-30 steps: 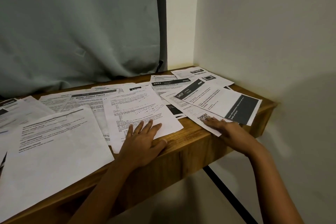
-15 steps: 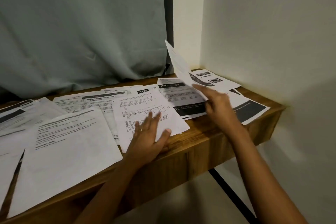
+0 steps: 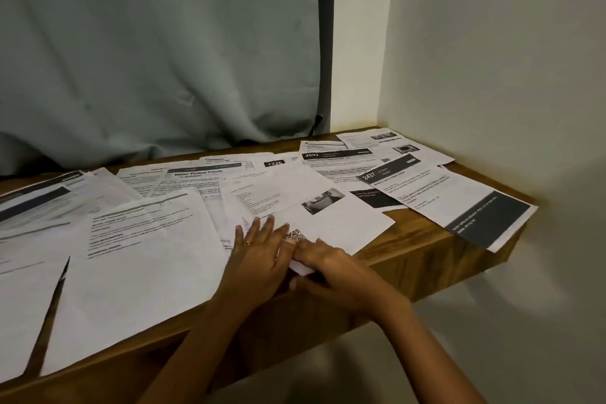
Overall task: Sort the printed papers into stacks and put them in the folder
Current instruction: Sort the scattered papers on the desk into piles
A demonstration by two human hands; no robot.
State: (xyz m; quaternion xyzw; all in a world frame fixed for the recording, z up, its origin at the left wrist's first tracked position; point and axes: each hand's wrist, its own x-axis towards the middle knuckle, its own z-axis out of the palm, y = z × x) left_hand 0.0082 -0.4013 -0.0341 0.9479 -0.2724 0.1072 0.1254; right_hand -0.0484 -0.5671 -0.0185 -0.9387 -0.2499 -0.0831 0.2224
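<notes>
Many printed papers lie spread over the wooden table (image 3: pixel 423 249). A sheet with a small photo and a QR code (image 3: pixel 334 223) lies on top of the middle pile, close to the front edge. My left hand (image 3: pixel 259 256) rests flat on its left part, fingers straight. My right hand (image 3: pixel 331 269) pinches the sheet's near corner, fingers on top and thumb below the edge. To the right lies a sheet headed 2437 (image 3: pixel 459 203) with a dark band. A large text sheet (image 3: pixel 141 256) lies to the left. No folder is in view.
Further sheets lie behind: one titled Water Potted Plants (image 3: pixel 196 174), one marked 1226 (image 3: pixel 274 163), one marked 2692 (image 3: pixel 331 157), and photo sheets in the back right corner (image 3: pixel 390 141). A grey curtain (image 3: pixel 157 59) hangs behind; a white wall (image 3: pixel 492 59) bounds the right.
My right hand lifted a sheet from the right pile, carried it left and laid it on the middle pile. My left hand stayed on that pile.
</notes>
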